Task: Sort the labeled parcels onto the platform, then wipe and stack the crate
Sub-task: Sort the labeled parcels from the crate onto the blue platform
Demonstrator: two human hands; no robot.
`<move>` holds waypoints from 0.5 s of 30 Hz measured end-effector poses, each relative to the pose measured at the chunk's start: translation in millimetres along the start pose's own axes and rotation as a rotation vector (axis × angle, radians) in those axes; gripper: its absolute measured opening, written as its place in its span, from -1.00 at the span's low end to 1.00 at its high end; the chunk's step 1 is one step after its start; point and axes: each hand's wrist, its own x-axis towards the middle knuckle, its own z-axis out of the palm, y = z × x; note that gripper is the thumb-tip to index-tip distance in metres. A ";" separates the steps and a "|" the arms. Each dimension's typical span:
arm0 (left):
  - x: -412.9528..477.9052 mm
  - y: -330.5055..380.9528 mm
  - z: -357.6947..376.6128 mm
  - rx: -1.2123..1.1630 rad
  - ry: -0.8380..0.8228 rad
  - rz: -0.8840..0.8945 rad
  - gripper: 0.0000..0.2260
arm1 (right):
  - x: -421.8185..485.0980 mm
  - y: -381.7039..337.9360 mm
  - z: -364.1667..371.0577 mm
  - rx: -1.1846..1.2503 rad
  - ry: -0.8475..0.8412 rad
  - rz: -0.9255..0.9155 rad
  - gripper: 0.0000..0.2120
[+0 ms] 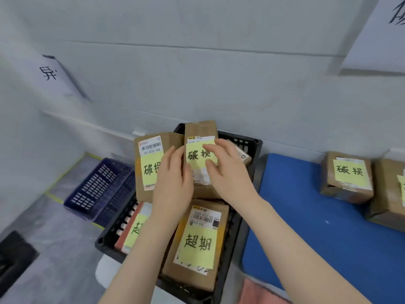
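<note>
A black crate (255, 148) holds several cardboard parcels with yellow notes. My left hand (173, 183) grips the left parcel (149, 163), raised above the crate. My right hand (228, 172) holds the parcel beside it (200, 130), fingers spread over its yellow note. Below them in the crate lie a parcel with a different note (197, 244) and a reddish one (129, 229), partly hidden by my left forearm. The blue platform (306, 216) lies to the right.
Two parcels (348, 178) (390, 194) stand on the platform's far right. An empty dark blue basket (100, 189) lies left of the crate on the grey floor. White paper signs hang on the wall (54, 75) (379, 36). A pink cloth (260, 292) shows below the platform.
</note>
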 end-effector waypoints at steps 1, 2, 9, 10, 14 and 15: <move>6.1 -1.8 -0.6 0.043 -0.017 0.037 -0.63 | 3.5 0.8 7.7 -0.018 -0.025 0.017 -0.65; 12.0 -2.7 -1.0 0.094 -0.023 0.082 -0.64 | 5.0 3.4 13.1 -0.041 -0.051 0.030 -0.64; 29.1 -8.4 12.8 0.280 -0.119 0.299 -0.62 | 4.2 16.1 10.8 -0.089 -0.061 0.096 -0.61; 28.4 -7.8 16.9 0.279 -0.150 0.304 -0.62 | 4.2 16.8 10.5 -0.076 -0.053 0.105 -0.61; 30.5 -11.4 30.8 0.044 -0.301 0.152 -0.58 | -1.0 18.3 13.9 -0.034 -0.012 0.103 -0.63; 29.9 -13.8 33.5 0.027 -0.293 0.150 -0.58 | -2.8 18.7 15.4 -0.035 0.005 0.101 -0.62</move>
